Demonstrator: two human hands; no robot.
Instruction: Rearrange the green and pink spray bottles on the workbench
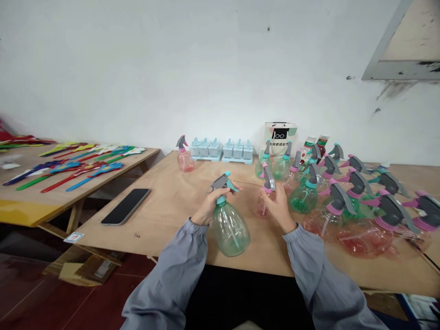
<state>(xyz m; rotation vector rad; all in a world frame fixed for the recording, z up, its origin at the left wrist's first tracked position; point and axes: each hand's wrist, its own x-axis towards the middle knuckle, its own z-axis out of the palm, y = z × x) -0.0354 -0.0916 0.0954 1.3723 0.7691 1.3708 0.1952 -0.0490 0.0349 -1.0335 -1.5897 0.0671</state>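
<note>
A white wall [154, 68] backs wooden tables [172, 197] above red flooring [110, 300].

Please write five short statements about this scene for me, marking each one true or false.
1. The left hand holds a green spray bottle. True.
2. The right hand is empty. False: it grips a pink spray bottle.
3. A phone lies left of both hands. True.
4. The paper bag stands nearer the person than the phone. False: it stands farther back, by the wall.
5. Colourful long-handled items lie on another table at the left. True.
</note>
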